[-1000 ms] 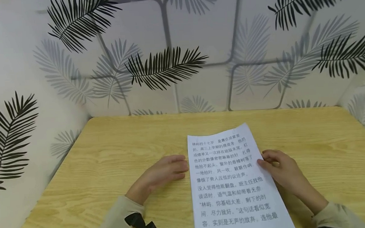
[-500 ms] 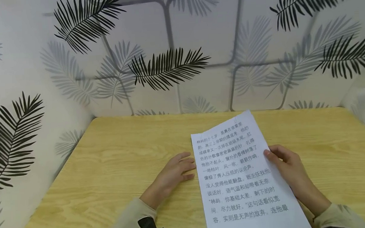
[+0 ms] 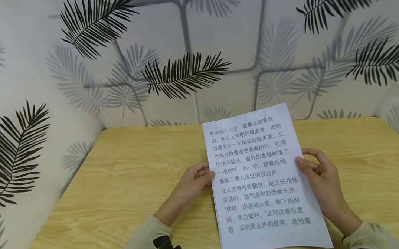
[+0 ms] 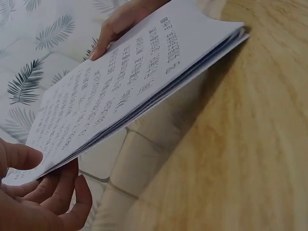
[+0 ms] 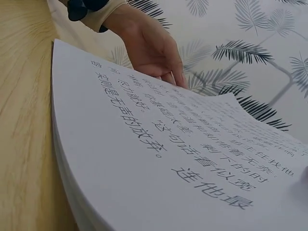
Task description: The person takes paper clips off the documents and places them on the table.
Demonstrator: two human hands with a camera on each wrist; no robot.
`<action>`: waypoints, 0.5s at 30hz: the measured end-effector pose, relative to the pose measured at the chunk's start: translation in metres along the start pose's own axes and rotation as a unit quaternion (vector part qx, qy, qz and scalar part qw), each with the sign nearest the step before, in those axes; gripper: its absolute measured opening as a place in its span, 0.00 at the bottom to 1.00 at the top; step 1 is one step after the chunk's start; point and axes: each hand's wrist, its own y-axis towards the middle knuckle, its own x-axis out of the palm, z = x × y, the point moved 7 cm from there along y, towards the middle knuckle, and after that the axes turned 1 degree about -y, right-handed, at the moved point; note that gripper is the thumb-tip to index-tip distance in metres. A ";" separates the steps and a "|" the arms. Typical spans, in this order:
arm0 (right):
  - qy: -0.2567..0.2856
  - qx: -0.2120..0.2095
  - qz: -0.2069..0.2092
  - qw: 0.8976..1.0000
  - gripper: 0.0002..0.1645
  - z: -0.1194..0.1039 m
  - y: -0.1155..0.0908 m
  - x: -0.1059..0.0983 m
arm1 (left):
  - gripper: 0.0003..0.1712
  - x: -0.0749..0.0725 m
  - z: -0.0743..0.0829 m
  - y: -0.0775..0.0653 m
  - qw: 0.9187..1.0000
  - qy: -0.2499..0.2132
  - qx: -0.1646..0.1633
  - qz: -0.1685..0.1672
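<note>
A thin stack of printed paper (image 3: 255, 181), covered in lines of Chinese text, is tilted up over the table with its top end raised. The left hand (image 3: 189, 188) holds its left edge; in the left wrist view that hand's thumb lies over the top sheet and its fingers curl beneath. On the opposite edge the right hand (image 3: 324, 184) grips the stack, thumb on the printed face and the other fingers mostly hidden behind. Small clip-like shapes show faintly at the top edge. Several sheet edges are visible in the left wrist view (image 4: 159, 98).
A light wood-grain table (image 3: 137, 160) lies under the hands. Behind it stands a pale wall (image 3: 215, 34) with a dark and grey leaf pattern. Dark straps (image 3: 169, 247) sit on the sleeves.
The right hand has lifted the stack's top end higher and straightened it. My left hand, earlier beside the left edge with fingers spread, now holds that edge.
</note>
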 end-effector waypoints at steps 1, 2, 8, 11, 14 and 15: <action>-0.001 -0.002 0.003 1.000 0.12 -0.002 0.001 0.000 | 0.19 -0.002 0.006 0.000 1.000 0.009 0.016 0.004; 0.002 -0.002 0.004 1.000 0.13 -0.004 0.001 0.001 | 0.18 -0.004 0.012 0.001 0.999 0.021 0.033 0.009; 0.037 -0.015 -0.017 0.999 0.19 -0.022 0.008 0.009 | 0.15 -0.014 0.056 -0.008 0.986 0.095 0.133 0.023; 0.023 -0.045 -0.030 0.998 0.16 -0.036 0.013 0.012 | 0.13 -0.017 0.077 -0.014 0.976 0.130 0.172 0.039; 0.003 -0.076 -0.042 0.996 0.11 -0.049 0.017 0.017 | 0.13 -0.016 0.089 -0.016 0.971 0.133 0.193 0.042; -0.004 -0.083 -0.045 0.995 0.10 -0.052 0.018 0.018 | 0.13 -0.014 0.091 -0.016 0.972 0.129 0.195 0.036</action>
